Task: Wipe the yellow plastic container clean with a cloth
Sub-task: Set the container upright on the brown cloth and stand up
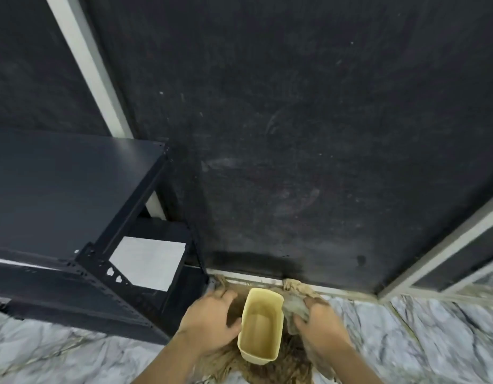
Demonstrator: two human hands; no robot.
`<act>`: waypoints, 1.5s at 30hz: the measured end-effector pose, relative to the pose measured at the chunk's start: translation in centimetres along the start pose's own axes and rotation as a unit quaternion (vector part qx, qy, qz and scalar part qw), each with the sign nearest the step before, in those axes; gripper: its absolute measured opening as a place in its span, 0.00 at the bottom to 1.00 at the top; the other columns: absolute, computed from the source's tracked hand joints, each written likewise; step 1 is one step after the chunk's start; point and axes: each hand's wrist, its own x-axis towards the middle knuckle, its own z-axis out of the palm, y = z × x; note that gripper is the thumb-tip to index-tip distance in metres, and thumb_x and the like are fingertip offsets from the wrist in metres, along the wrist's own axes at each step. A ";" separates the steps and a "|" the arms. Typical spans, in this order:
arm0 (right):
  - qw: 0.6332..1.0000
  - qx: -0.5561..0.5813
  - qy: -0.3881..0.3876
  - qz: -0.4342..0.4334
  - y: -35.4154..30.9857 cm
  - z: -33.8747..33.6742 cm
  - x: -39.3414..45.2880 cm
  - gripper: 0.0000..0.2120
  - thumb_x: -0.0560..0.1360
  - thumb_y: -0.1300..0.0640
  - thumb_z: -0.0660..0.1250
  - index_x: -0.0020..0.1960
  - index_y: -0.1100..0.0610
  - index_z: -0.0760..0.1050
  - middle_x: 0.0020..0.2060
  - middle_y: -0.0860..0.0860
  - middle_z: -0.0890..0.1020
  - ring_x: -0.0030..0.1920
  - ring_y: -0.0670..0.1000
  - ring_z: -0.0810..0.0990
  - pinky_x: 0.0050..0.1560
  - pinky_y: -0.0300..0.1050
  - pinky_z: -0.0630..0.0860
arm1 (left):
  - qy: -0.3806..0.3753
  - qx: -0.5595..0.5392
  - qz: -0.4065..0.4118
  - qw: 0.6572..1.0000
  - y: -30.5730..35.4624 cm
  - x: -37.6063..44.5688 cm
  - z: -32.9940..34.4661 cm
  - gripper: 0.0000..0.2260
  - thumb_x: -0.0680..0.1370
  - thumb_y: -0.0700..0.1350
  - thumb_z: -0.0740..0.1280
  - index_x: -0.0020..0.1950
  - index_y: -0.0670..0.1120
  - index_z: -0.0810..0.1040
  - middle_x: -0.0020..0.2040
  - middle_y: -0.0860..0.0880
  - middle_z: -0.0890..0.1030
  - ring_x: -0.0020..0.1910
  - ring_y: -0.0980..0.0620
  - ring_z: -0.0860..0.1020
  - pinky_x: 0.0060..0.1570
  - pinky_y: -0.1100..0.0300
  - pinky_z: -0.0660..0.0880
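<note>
Head-camera view looking down at 2 bare hands low in the centre of the frame. At far left, a dark metal shelf unit point(73, 195) fills the left side, against a scuffed black wall point(323, 120) that takes up most of the upper frame. Just left of centre bottom, the left hand point(209, 320) curls around the outer left side of the yellow plastic container point(260, 325), steadying it. The container sits open-side-up at bottom centre, over a brown rag on the marble-patterned floor point(406, 328). Its inside looks stained brownish. On its right, the right hand point(320, 325) clutches a bunched grey-brown cloth point(293, 310) pressed against the container's upper right rim. Wiping appears underway at the rim; judging by the discoloured interior, most cleaning seems left to do
</note>
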 end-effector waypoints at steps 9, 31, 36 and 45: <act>0.995 -0.024 0.001 -0.094 -5.7 -2.1 2.5 0.04 0.75 0.52 0.58 0.45 0.52 0.67 0.45 0.50 0.74 0.49 0.54 0.78 0.49 0.46 0.75 | 0.083 -0.020 -0.039 0.996 -1.6 -1.4 -3.3 0.24 0.74 0.57 0.59 0.69 0.53 0.64 0.67 0.53 0.72 0.65 0.53 0.70 0.61 0.59 0.71; 0.957 0.095 0.087 -0.261 -35.7 -4.3 6.8 0.08 0.72 0.50 0.61 0.36 0.52 0.68 0.42 0.53 0.78 0.41 0.54 0.77 0.36 0.44 0.68 | 0.323 0.010 -0.064 0.944 -16.4 -3.4 -20.0 0.24 0.77 0.55 0.58 0.71 0.50 0.63 0.70 0.53 0.69 0.69 0.54 0.65 0.62 0.60 0.67; 0.942 0.089 0.104 -0.306 -42.2 -4.0 7.0 0.07 0.72 0.50 0.61 0.40 0.54 0.70 0.43 0.53 0.77 0.42 0.55 0.77 0.37 0.45 0.69 | 0.324 0.006 -0.120 0.939 -21.1 -4.4 -22.1 0.24 0.77 0.55 0.59 0.71 0.50 0.63 0.70 0.53 0.68 0.69 0.53 0.66 0.62 0.58 0.70; 0.939 0.089 0.100 -0.318 -45.6 0.4 9.4 0.12 0.74 0.47 0.62 0.46 0.56 0.74 0.43 0.50 0.75 0.46 0.53 0.77 0.42 0.45 0.71 | 0.295 -0.022 -0.194 0.935 -26.0 -4.0 -22.0 0.24 0.77 0.55 0.59 0.71 0.49 0.62 0.70 0.52 0.68 0.68 0.52 0.66 0.59 0.57 0.70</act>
